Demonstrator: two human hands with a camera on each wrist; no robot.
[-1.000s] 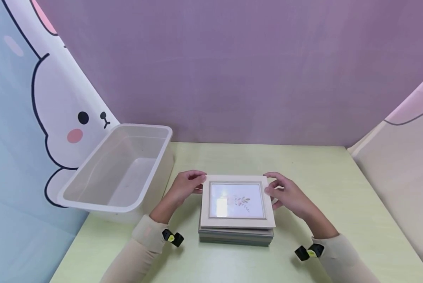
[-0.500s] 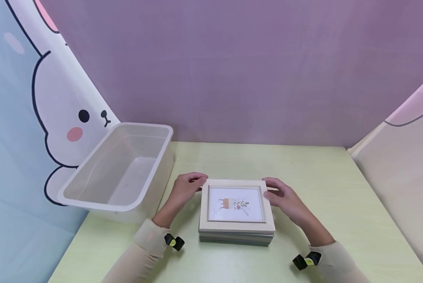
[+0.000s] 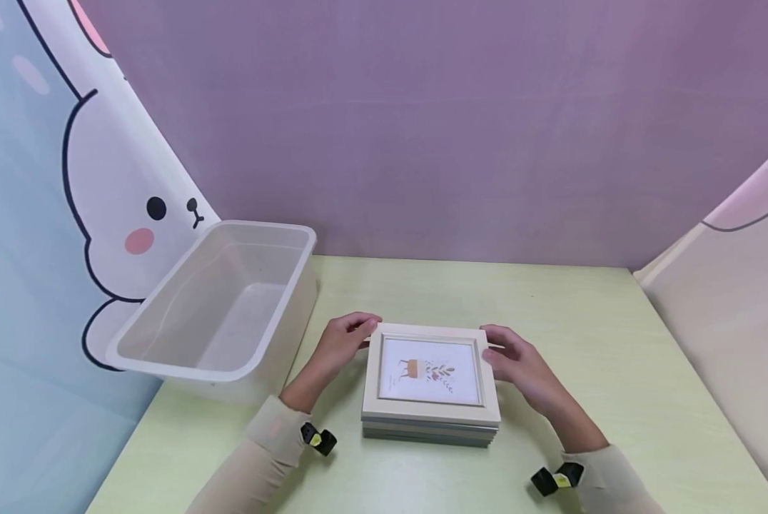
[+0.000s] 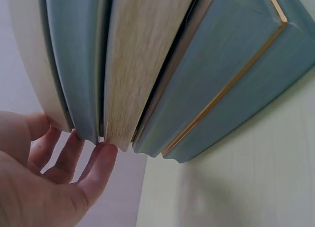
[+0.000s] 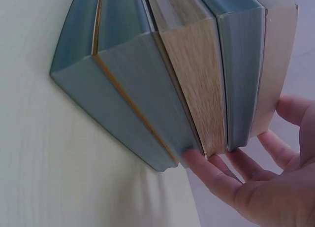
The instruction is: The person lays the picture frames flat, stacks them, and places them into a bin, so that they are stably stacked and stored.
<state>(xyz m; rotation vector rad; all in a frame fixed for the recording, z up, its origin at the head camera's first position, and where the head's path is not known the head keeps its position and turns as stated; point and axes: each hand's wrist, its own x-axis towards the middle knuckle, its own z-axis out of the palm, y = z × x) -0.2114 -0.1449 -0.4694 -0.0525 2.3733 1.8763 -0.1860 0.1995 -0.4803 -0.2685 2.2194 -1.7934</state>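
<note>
A cream picture frame (image 3: 430, 412) with a drawing of a plant in an orange-legged pot lies on top of a stack of picture frames (image 3: 422, 432). Its far left corner is between the thumb and fingers of my left hand (image 3: 340, 344). At the far right corner, my right hand (image 3: 524, 370) holds it the same way. The left wrist view shows fingertips (image 4: 104, 155) against the ends of the upper frames. In the right wrist view, one finger (image 5: 202, 163) reaches down to a blue-grey frame (image 5: 142, 84), below a wood-grained frame (image 5: 199, 64).
A deep white plastic tub (image 3: 275, 343) stands on the pale green table (image 3: 589, 321), left of the stack. Behind rises a purple cloth backdrop (image 3: 435, 143). A cloth with a printed rabbit (image 3: 120, 178) hangs at the left.
The cream frame's near edge has come down from a tilt to lie level on the stack, and the glare on its glass is gone. Both hands moved slightly with it.
</note>
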